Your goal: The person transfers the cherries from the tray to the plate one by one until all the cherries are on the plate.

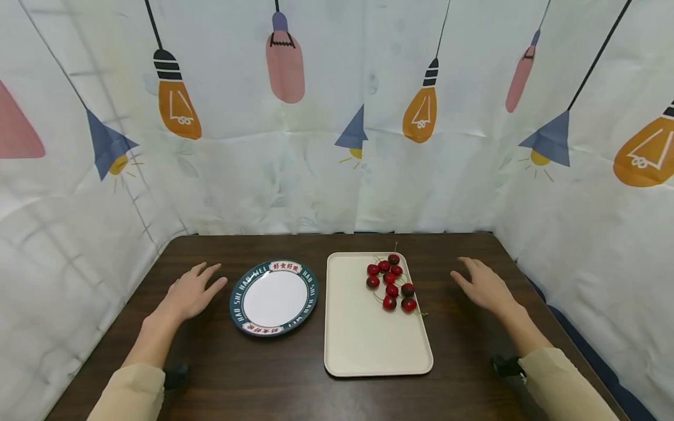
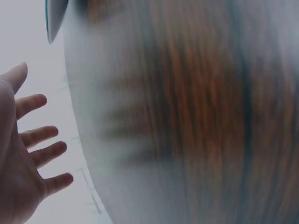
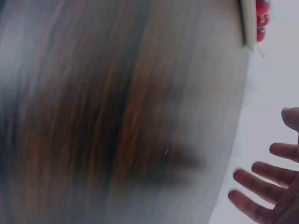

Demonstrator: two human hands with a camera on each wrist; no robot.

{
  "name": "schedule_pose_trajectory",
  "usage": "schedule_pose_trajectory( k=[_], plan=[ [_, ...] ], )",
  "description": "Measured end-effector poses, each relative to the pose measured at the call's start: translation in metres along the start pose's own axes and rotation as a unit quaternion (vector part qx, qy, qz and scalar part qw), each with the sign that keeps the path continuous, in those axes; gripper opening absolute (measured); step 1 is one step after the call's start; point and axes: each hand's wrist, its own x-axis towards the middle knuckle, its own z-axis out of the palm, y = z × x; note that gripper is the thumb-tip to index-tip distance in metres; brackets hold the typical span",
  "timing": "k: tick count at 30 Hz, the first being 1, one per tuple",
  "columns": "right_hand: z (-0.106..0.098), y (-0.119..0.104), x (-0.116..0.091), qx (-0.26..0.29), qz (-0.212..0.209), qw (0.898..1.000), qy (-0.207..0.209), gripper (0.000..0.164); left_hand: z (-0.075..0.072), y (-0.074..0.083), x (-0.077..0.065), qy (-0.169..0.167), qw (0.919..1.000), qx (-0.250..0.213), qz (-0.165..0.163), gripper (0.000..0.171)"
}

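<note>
My left hand (image 1: 186, 294) is over the left side of the table, fingers spread and holding nothing. Just right of it lies a round white plate (image 1: 276, 298) with a dark teal patterned rim. My right hand (image 1: 485, 285) is at the right side, its fingers apart with nothing in them. Between the hands, a cream rectangular tray (image 1: 368, 345) bears several dark red cherries (image 1: 389, 278) with stems, grouped at its upper right. In the left wrist view the spread fingers (image 2: 42, 135) show palm side; the right wrist view shows the right hand's fingers (image 3: 261, 184) likewise.
The dark brown wooden table (image 1: 253, 374) carries the plate and tray. White curtains (image 1: 237, 175) printed with lamps and bulbs hang behind and on both sides. A black wrist strap (image 1: 506, 366) shows by the right sleeve.
</note>
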Motion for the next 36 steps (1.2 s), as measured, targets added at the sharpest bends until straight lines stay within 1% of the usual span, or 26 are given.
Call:
schedule_pose_trajectory(
  k=[2,4,8,11,15,17,19,23,25,26,30,33,36],
  plan=[
    [0.001,-0.002,-0.001,0.030,-0.006,0.999,0.018,0.054,0.001,0.004,0.001,0.012,0.9997,-0.019,0.007,0.071],
    [0.002,-0.004,-0.002,0.070,-0.012,0.997,0.032,0.049,0.001,0.008,0.002,0.022,0.9984,-0.049,0.014,0.067],
    [0.005,-0.010,-0.005,0.135,-0.005,0.990,0.042,0.039,0.003,0.016,0.000,0.042,0.9922,-0.115,0.024,0.060],
    [0.007,-0.017,-0.006,0.165,0.005,0.986,0.036,0.033,0.005,0.020,-0.001,0.047,0.9865,-0.156,0.014,0.055],
    [0.010,-0.026,-0.007,0.205,0.014,0.979,0.018,0.032,0.006,0.026,-0.002,0.039,0.9795,-0.197,-0.013,0.052],
    [0.011,-0.031,-0.007,0.227,0.014,0.974,0.002,0.032,0.006,0.029,-0.003,0.033,0.9746,-0.220,-0.029,0.052],
    [0.012,-0.036,-0.007,0.245,0.015,0.969,-0.017,0.032,0.006,0.031,-0.003,0.021,0.9671,-0.249,-0.049,0.052],
    [0.014,-0.043,-0.006,0.269,0.007,0.961,-0.064,0.032,0.006,0.033,-0.002,-0.018,0.9458,-0.313,-0.085,0.052],
    [0.016,-0.047,-0.006,0.275,0.002,0.958,-0.083,0.029,0.006,0.034,0.000,-0.038,0.9367,-0.335,-0.093,0.050],
    [0.017,-0.049,-0.006,0.276,-0.003,0.957,-0.091,0.027,0.006,0.034,0.000,-0.048,0.9332,-0.344,-0.092,0.050],
    [0.019,-0.058,-0.006,0.277,-0.016,0.954,-0.112,0.022,0.009,0.035,0.003,-0.073,0.9212,-0.371,-0.090,0.049],
    [0.022,-0.063,-0.006,0.278,-0.024,0.952,-0.121,0.021,0.012,0.034,0.004,-0.083,0.9150,-0.383,-0.098,0.048],
    [0.026,-0.066,-0.006,0.275,-0.030,0.952,-0.128,0.022,0.014,0.032,0.004,-0.091,0.9113,-0.388,-0.103,0.047]
  ],
)
